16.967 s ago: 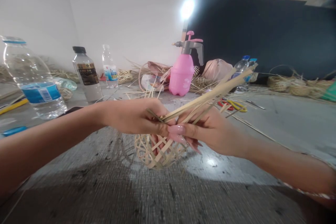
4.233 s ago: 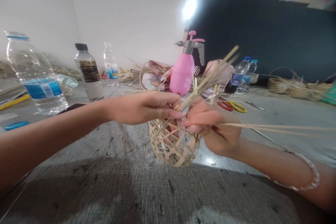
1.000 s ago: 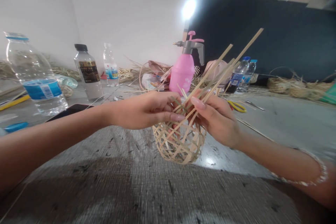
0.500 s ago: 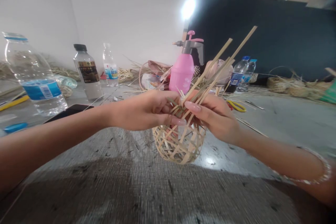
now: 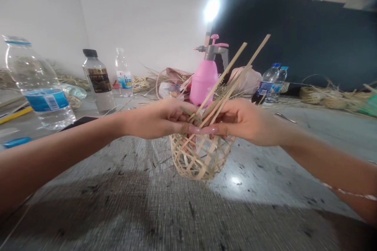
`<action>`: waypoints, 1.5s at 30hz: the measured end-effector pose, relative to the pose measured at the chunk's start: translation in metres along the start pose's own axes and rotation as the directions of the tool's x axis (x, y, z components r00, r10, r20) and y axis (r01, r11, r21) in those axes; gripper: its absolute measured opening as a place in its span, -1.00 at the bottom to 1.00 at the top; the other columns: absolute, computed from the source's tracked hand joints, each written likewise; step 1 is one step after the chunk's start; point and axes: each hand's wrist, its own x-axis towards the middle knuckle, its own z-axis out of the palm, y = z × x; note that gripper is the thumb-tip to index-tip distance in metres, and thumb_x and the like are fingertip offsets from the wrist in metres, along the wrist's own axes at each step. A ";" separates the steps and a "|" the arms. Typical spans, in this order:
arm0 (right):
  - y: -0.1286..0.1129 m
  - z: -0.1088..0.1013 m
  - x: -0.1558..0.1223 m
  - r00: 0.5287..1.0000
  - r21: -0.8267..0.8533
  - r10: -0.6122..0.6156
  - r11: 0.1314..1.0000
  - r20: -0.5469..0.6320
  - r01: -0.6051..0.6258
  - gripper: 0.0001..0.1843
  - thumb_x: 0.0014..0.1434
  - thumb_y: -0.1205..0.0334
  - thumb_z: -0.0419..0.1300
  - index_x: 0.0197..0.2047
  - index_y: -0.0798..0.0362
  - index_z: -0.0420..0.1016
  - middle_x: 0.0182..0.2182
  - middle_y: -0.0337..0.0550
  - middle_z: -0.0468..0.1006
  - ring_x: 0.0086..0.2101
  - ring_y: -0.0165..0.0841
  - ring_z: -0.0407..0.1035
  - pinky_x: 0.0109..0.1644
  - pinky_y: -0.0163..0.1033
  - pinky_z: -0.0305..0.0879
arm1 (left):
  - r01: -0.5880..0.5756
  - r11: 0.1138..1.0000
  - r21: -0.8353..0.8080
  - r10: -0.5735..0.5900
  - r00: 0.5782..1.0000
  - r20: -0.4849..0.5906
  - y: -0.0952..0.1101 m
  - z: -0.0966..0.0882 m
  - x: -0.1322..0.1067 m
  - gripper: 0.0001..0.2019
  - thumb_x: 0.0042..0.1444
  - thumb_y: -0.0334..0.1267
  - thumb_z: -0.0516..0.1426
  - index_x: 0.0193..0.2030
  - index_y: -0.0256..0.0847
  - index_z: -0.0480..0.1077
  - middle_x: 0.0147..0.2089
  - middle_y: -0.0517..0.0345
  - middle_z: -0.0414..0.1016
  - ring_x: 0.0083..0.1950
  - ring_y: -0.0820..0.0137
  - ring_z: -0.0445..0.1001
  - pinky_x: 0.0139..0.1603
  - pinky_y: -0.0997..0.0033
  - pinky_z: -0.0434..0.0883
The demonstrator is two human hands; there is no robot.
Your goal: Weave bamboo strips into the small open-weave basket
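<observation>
1. Two hands meet, fingertips together: the left hand (image 5: 153,119) and right hand (image 5: 244,122) pinch upright bamboo strips (image 5: 226,86) at the rim of a woven bamboo basket (image 5: 200,160).
2. The basket sits just below the hands, over the desk (image 5: 265,168).

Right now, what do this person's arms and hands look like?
The left arm and right arm are bare, with no sleeves. The left hand and right hand have long, glossy pink nails, and a thin bracelet circles the right arm.

One left hand (image 5: 156,119), one right hand (image 5: 244,123), one woven bamboo basket (image 5: 200,160); one pink pump sprayer (image 5: 203,82); five upright bottles (image 5: 98,80).
</observation>
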 end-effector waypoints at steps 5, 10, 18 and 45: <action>0.008 0.005 0.000 0.991 -0.076 -0.103 0.992 -0.086 0.096 -0.80 0.16 0.16 0.21 -0.42 0.10 0.44 -0.47 -0.26 0.44 -0.50 -0.53 0.29 -0.51 -0.40 0.22 | -0.042 0.998 -0.053 0.042 0.999 0.001 -0.004 -0.001 0.000 -0.81 0.20 -0.35 0.06 -0.11 -0.14 0.46 -0.20 0.20 0.48 -0.17 0.48 0.44 -0.18 0.54 0.36; 0.021 0.009 0.000 0.952 -0.061 -0.231 0.973 -0.201 0.223 -0.86 0.14 0.20 0.24 -0.39 0.08 0.44 -0.41 -0.26 0.43 -0.42 -0.53 0.34 -0.41 -0.40 0.29 | -0.041 0.999 -0.003 0.041 0.999 -0.019 -0.008 -0.003 0.000 -0.90 0.17 -0.37 0.07 -0.31 -0.26 0.41 -0.37 0.21 0.43 -0.31 0.50 0.42 -0.31 0.57 0.35; 0.026 0.015 -0.004 0.882 -0.246 -0.407 0.904 -0.237 0.351 -0.91 0.16 0.38 0.20 -0.37 0.04 0.39 -0.44 -0.29 0.40 -0.41 -0.53 0.33 -0.39 -0.40 0.25 | -0.044 0.987 -0.154 0.047 0.999 0.015 -0.011 -0.002 0.000 -0.93 0.17 -0.44 0.07 -0.30 -0.28 0.37 -0.36 0.19 0.44 -0.28 0.49 0.46 -0.24 0.53 0.42; 0.018 0.027 -0.002 0.901 -0.164 -0.212 0.973 -0.379 0.160 -0.77 0.09 0.17 0.29 -0.51 0.08 0.41 -0.59 -0.32 0.39 -0.59 -0.55 0.24 -0.54 -0.39 0.16 | -0.006 0.998 -0.061 0.007 1.000 0.015 -0.005 -0.001 -0.001 -0.90 0.17 -0.38 0.06 -0.21 -0.23 0.40 -0.20 0.15 0.47 -0.19 0.48 0.45 -0.23 0.56 0.40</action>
